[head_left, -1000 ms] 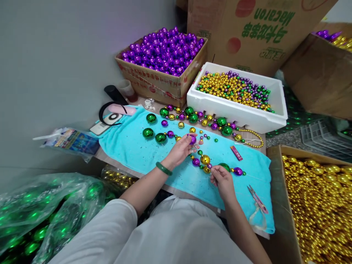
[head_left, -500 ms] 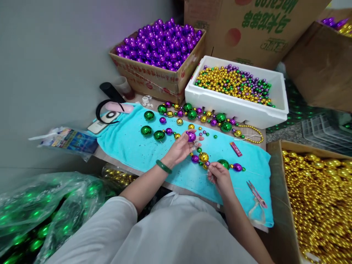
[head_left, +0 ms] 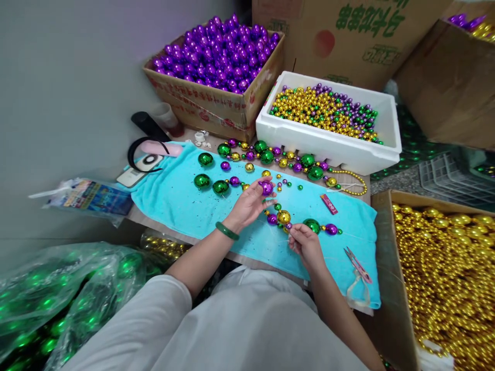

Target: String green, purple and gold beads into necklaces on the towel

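While the left hand (head_left: pixel 249 207) pinches a purple ball (head_left: pixel 266 188) over the middle of the towel (head_left: pixel 178 203), the right hand (head_left: pixel 307 244), fingertips together, pinches the bead strand (head_left: pixel 283 217) nearer the front edge, where a light, steady grip should prevent slipping.

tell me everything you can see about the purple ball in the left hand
The purple ball is round and glossy, with a smooth, mirror-like finish that looks metallic and catches bright highlights. The left hand holds it in a thumb-and-finger grip, above the turquoise towel. Fingers hide part of its surface, and whether a thread runs through it is too small to tell.
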A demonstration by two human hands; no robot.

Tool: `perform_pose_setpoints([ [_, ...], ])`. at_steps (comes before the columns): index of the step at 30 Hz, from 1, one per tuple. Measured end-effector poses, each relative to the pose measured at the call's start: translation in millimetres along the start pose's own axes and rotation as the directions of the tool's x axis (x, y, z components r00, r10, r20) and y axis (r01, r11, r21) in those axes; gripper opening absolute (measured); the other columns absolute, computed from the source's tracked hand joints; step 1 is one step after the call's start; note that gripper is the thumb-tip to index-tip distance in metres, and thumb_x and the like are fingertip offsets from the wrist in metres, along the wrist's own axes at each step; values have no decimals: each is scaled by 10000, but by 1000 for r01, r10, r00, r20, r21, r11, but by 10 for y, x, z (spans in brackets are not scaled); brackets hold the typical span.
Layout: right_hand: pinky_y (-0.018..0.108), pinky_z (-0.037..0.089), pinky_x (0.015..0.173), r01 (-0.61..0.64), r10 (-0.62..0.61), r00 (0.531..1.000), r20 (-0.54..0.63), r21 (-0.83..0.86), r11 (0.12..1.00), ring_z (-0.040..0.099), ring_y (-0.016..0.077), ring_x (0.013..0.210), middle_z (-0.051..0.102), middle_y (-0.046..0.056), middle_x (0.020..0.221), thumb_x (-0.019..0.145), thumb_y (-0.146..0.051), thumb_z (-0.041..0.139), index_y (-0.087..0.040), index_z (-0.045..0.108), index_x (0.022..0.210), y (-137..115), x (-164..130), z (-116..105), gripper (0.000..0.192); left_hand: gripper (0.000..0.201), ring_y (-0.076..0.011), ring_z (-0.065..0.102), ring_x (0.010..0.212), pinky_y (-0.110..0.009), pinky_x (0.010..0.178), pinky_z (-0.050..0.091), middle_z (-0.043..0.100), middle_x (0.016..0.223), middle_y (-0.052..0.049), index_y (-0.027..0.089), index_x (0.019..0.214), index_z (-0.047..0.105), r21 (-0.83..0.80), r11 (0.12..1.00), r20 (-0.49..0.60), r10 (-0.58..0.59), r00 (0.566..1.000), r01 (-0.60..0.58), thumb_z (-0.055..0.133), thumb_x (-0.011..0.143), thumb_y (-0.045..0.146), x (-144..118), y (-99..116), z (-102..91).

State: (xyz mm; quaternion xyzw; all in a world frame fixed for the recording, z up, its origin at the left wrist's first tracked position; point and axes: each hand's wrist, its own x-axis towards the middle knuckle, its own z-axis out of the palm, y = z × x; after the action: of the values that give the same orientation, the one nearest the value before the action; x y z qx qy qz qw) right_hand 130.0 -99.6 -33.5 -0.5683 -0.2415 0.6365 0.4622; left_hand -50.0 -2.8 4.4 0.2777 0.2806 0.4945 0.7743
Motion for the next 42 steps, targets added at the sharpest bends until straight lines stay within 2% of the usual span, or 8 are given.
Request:
perform_pose_setpoints([
  [9, 197, 260, 355, 97, -99, 995, -10, -109, 989, 455, 88, 400, 546, -35, 489, 608, -504, 787, -193, 595, 711, 8, 19, -64, 380, 458, -117, 615, 764, -250, 735, 480, 703, 997, -73, 199, 1115, 681, 99, 995, 48, 28, 998, -33, 759, 757, 473, -15, 64, -74],
  [19, 199, 314, 374, 153, -158, 987, -20, -159, 975, 481, 95, 428, 565, -26, 525, 645, -498, 753, -186, 576, 744, -79, 1, -57, 372, 419, -230, 631, 1068, -343, 935, 465, 709, 1161, -100, 196, 1159, 707, 483, 865, 188, 50, 981, -137, 728, 795, 403, -33, 111, -77],
  [24, 230, 422, 436, 115, -105, 989, 105, -96, 989, 599, 148, 537, 641, -8, 649, 668, -484, 743, -206, 546, 953, -37, -1, -51, 444, 336, -239, 589, 1168, -381, 1061, 393, 714, 1150, -102, 177, 985, 773, 619, 747, 176, 169, 970, -243, 611, 878, 451, -36, 114, -59],
  [28, 239, 411, 435, 69, -4, 975, 221, -289, 955, 597, 156, 539, 666, 13, 691, 667, -462, 726, -195, 577, 944, 90, 7, -79, 412, 324, -233, 607, 1106, -378, 1024, 418, 723, 1082, -98, 184, 946, 785, 638, 731, 215, 133, 967, -243, 649, 845, 460, -20, 112, -54],
  [31, 282, 465, 533, 232, -196, 973, 126, -484, 843, 596, 156, 586, 692, 40, 748, 721, -435, 681, -183, 660, 899, 118, -10, -84, 309, 341, -222, 628, 1006, -356, 934, 459, 719, 993, -95, 179, 907, 791, 659, 713, 245, 96, 965, -238, 652, 835, 482, -35, 115, 9],
  [35, 322, 520, 713, 455, -508, 861, 34, -498, 738, 656, 192, 808, 732, 91, 976, 800, -401, 645, -190, 695, 965, -43, -78, 1, 272, 319, -172, 617, 849, -305, 809, 475, 687, 841, -70, 174, 898, 786, 698, 645, 334, 91, 938, -311, 602, 884, 433, -96, 138, 220],
  [39, 286, 513, 604, 490, -478, 868, 132, -376, 786, 619, 152, 633, 734, 67, 839, 790, -402, 665, -194, 699, 881, -218, -99, 125, 230, 287, -133, 593, 765, -265, 740, 472, 670, 777, -51, 174, 937, 773, 683, 610, 431, 107, 896, -401, 563, 919, 369, -133, 196, 456],
  [42, 269, 484, 521, 436, -408, 900, 152, -334, 836, 560, 131, 525, 698, 40, 692, 777, -428, 673, -192, 683, 791, -244, -62, 146, 236, 291, -102, 572, 674, -231, 637, 467, 657, 761, -40, 171, 934, 764, 668, 641, 411, 108, 905, -379, 552, 923, 370, -115, 237, 528],
])
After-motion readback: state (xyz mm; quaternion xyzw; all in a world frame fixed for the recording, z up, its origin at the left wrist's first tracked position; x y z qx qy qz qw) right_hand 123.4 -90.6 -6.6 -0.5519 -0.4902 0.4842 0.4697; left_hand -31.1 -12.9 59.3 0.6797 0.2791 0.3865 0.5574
